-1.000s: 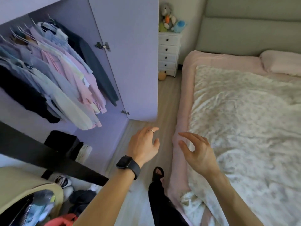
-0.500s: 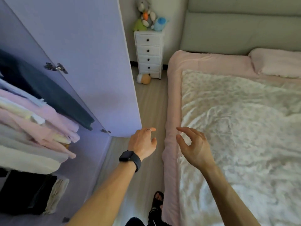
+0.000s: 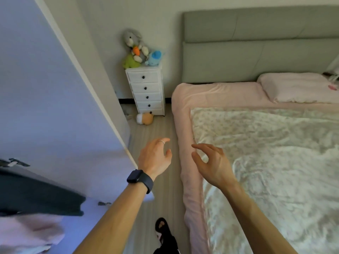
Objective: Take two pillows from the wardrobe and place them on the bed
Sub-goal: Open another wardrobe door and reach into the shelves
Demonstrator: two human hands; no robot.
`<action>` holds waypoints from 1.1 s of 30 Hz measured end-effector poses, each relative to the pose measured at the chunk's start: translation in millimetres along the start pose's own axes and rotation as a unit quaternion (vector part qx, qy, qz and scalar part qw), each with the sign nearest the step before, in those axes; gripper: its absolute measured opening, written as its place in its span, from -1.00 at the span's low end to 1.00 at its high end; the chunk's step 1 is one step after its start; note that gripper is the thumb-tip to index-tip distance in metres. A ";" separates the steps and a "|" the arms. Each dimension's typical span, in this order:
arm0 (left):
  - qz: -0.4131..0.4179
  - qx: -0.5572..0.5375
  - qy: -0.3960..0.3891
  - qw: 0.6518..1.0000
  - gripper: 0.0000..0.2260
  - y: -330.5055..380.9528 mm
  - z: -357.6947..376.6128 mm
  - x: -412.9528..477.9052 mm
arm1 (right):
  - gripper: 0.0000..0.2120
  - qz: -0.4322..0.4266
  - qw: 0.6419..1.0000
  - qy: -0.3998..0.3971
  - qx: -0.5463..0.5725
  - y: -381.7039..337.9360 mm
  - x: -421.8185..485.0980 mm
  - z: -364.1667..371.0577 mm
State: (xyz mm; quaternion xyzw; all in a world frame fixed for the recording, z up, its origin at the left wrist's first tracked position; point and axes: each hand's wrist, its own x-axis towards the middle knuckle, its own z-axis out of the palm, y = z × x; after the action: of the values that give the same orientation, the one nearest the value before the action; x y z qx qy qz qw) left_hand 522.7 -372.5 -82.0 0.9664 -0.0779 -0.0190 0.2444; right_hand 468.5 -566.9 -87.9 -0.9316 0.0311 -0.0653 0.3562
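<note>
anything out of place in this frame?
One thing: an orange and white plush toy lies on the wooden floor at the foot of the white drawer chest, while the other plush toys sit on top.

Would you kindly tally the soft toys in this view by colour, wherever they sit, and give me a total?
Grey: 1, the rabbit on top of the drawer chest
Green: 1, the green toy on the chest
Blue: 1, the blue toy on the chest
Orange and white: 1, the floor toy at the chest's foot
Total: 4
</note>
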 end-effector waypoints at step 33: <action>-0.307 0.134 0.588 0.736 -0.71 -196.0 -234.8 337.5 | -0.69 -0.409 0.885 -0.173 0.136 -242.9 509.3 192.3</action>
State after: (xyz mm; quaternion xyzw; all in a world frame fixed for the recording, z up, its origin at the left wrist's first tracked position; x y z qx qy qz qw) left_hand 901.1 -146.0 31.8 0.7794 0.3807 0.4893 0.0907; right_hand 1002.9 -312.5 -16.9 -0.8005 -0.4244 -0.0468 0.4206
